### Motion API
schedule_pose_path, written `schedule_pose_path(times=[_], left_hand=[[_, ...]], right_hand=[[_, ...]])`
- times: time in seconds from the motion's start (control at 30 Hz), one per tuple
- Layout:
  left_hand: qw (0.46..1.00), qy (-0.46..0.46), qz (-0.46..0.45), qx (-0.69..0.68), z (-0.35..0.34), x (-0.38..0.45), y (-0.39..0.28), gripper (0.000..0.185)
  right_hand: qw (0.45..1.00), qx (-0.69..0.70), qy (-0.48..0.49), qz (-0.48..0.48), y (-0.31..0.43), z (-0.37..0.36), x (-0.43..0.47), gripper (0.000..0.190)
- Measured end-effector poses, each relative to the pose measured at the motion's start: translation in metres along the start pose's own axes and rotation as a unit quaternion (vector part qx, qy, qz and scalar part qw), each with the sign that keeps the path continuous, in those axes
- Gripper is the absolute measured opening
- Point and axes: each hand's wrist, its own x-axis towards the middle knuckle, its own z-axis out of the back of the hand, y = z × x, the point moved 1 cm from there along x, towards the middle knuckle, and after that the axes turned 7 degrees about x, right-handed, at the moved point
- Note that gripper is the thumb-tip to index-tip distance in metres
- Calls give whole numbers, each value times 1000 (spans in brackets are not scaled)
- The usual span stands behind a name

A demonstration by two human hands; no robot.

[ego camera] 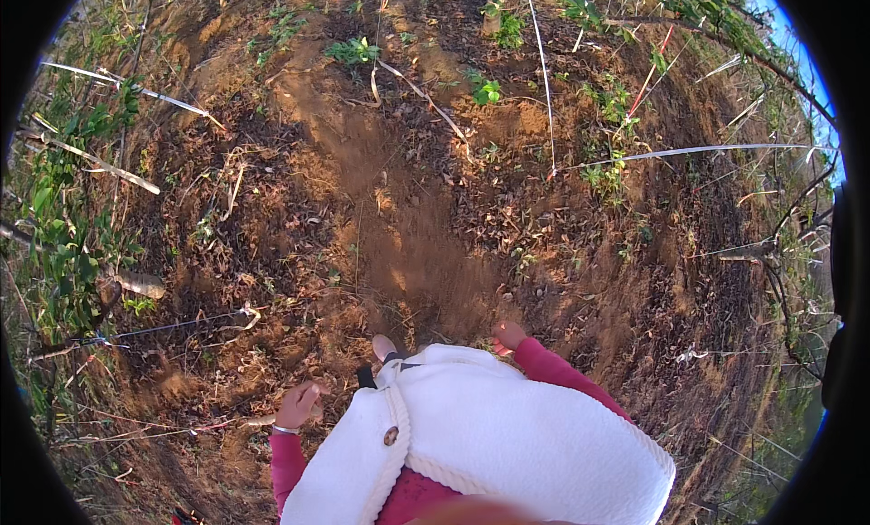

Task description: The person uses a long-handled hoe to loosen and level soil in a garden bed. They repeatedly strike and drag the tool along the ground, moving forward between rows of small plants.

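Observation:
My left hand (299,406) hangs at my left side, a pale band around its wrist. Its fingers are loosely bent, and I see nothing held in them. Behind that wrist a pale stick (260,421) lies near the ground. On the other side, my right hand (508,337) is beside the white fleecy garment (469,402), fingers loosely curled and nothing visible in them. Rope-like trim and a brown button (391,435) mark this garment, worn over dark pink sleeves (564,370). One shoe tip (383,346) shows below it, on bare soil.
A brown dirt path (408,253) runs ahead between strips of dry leaf litter (523,219). White straps (693,151) and ties (544,76) stretch across on the right, another strap (156,98) on the left. Leafy branches (68,273) and a cut stub (139,283) crowd the left; a thin trunk (495,8) stands ahead.

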Motion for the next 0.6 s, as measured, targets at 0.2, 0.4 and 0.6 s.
schedule_pose_path(times=[0.2, 0.4, 0.6], left_hand=[[997, 38, 47, 44, -29, -16, 25, 45], [994, 19, 66, 79, -47, -30, 68, 46], [996, 23, 71, 54, -46, -41, 76, 44]], right_hand=[[1000, 18, -15, -13, -9, 12, 2, 21], [999, -48, 2, 12, 0, 10, 9, 25], [997, -56, 10, 43, 15, -8, 3, 23]])
